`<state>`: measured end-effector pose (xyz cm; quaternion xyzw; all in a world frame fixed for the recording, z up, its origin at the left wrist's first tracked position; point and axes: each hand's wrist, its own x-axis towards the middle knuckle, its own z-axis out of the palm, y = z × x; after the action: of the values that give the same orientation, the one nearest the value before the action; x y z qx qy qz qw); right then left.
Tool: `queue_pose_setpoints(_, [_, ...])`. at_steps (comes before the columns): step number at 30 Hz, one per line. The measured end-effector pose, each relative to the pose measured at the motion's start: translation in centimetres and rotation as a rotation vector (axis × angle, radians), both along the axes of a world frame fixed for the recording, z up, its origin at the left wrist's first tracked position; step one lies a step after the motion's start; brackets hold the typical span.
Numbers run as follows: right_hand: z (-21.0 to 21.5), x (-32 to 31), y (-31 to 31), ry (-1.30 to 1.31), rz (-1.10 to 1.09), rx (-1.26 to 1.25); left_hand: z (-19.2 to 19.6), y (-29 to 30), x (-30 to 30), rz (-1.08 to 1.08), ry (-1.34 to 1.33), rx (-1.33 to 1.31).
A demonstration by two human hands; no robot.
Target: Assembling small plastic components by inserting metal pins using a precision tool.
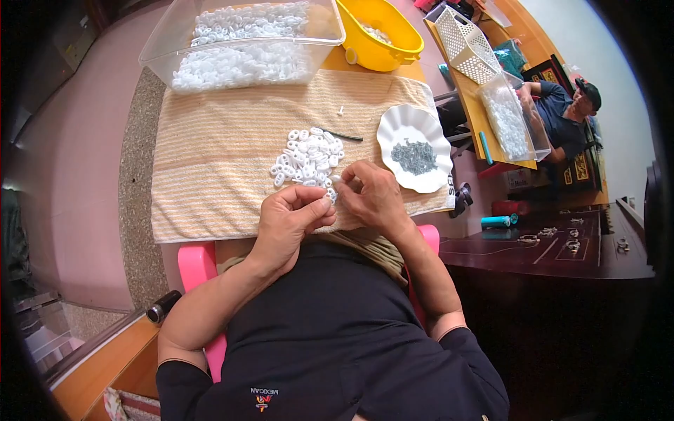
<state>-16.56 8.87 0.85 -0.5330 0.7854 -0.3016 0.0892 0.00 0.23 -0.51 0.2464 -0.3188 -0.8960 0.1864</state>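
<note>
Shirt (316, 323); white piece (331, 197) between left fingers (306, 193)

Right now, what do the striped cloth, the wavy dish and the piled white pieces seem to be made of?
Striped cloth: probably cotton, matte; ribbed texture, no shine.
Wavy dish: smooth plastic or ceramic; its even white surface fits both.
White pieces: likely smooth moulded plastic, from their repeated rounded shape.

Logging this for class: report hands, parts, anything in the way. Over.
Left hand pinching small white piece; right hand close by, grip unclear. White pile just beyond. Black rod beside pile, not between hands.
</note>
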Motion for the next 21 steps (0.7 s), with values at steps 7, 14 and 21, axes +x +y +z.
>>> queue_pose_setpoints(7, [0.3,-0.9,0.6,0.002,0.069,-0.078,0.1,-0.1,0.0,0.0,-0.01,-0.003])
queue_pose_setpoints(14, [1.3,-1.8,0.8,0.136,0.182,0.018,0.2,0.0,0.0,0.006,-0.012,0.004])
queue_pose_setpoints(21, [0.7,-1.6,0.4,0.168,0.166,0.03,0.1,-0.1,0.0,0.001,-0.018,0.001])
